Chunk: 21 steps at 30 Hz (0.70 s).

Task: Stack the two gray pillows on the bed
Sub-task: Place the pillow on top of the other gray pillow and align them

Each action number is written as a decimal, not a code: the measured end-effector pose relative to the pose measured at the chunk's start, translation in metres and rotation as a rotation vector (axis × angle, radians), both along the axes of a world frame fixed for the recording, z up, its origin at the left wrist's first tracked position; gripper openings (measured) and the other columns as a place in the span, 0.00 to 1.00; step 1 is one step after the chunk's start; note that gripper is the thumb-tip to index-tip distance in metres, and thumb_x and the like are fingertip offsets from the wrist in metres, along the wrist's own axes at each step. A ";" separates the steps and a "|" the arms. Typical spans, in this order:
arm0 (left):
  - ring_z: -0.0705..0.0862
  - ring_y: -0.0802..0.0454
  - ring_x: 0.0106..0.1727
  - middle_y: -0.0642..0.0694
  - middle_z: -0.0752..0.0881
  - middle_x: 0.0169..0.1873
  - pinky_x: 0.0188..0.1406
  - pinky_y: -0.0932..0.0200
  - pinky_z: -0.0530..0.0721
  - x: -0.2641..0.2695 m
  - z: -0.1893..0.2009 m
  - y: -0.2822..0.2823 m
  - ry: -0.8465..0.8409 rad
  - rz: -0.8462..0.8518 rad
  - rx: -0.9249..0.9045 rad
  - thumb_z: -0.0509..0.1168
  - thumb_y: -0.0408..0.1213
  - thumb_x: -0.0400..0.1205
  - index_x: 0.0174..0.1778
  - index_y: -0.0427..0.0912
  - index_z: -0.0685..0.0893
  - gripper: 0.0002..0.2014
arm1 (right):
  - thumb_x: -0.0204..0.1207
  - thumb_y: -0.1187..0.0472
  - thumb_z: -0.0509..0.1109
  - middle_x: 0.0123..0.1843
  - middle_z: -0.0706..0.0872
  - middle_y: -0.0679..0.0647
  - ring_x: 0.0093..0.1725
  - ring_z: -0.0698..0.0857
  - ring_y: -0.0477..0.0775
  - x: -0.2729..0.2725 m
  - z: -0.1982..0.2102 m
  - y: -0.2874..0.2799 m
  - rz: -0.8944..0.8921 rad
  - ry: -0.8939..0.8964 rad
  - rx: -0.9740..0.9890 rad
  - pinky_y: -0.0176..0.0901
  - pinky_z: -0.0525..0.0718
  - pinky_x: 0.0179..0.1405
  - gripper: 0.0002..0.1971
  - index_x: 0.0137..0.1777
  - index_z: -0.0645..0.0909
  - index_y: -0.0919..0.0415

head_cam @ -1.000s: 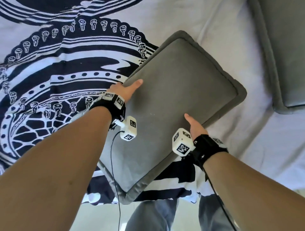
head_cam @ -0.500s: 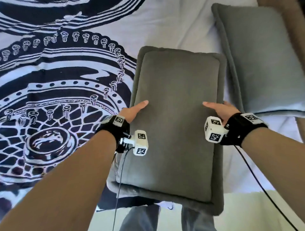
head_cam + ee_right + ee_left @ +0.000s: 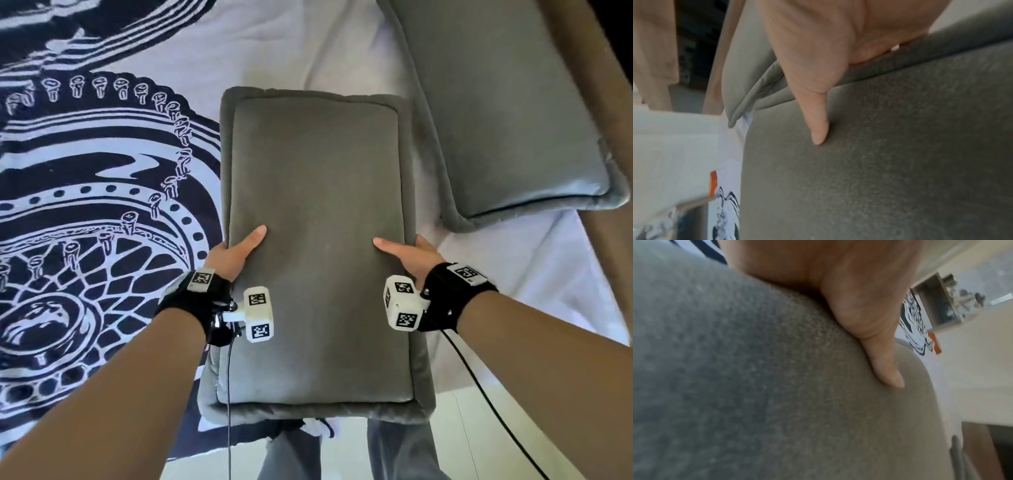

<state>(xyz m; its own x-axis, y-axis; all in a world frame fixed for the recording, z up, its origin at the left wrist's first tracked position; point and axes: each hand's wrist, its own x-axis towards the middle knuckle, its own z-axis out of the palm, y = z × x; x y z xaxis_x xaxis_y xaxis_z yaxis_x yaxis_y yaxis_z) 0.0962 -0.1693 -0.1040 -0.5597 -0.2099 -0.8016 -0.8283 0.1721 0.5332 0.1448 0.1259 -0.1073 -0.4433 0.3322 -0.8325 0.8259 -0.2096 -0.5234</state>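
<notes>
Head view: dark gray pillow (image 3: 315, 246) is being held over the bed (image 3: 260, 44), long axis running away from the person, near short end sticking out past the bed edge above the person's legs. Second gray pillow (image 3: 507, 113) is lying on the bed just to its right, tilted, close to the brown headboard (image 3: 606, 85). Left hand (image 3: 236, 253) is gripping the pillow's left long edge, thumb lying on top, fingers hidden underneath. Right hand (image 3: 411, 255) is gripping the right long edge the same way.

Left wrist view: left hand (image 3: 849, 288) thumb is pressing flat into pillow fabric (image 3: 756, 386); fingers hidden.

Right wrist view: right hand (image 3: 818, 56) thumb is pressing on top of pillow (image 3: 879, 162), fingers wrapping the piped edge; second pillow (image 3: 748, 65) is showing behind.
</notes>
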 end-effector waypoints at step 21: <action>0.91 0.42 0.56 0.45 0.92 0.56 0.60 0.41 0.87 -0.079 0.060 0.119 0.293 0.086 0.168 0.80 0.63 0.64 0.66 0.44 0.85 0.39 | 0.64 0.63 0.86 0.54 0.93 0.58 0.49 0.94 0.60 -0.112 0.097 0.136 0.053 0.296 0.064 0.60 0.92 0.48 0.26 0.62 0.84 0.57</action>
<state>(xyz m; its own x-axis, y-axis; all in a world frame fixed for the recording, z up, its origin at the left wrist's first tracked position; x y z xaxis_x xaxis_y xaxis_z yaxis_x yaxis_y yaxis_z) 0.0168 -0.0501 -0.0445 -0.7573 -0.1456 -0.6366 -0.6433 -0.0020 0.7656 0.0328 0.2620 -0.0101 -0.6815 0.3496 -0.6429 0.6446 -0.1293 -0.7535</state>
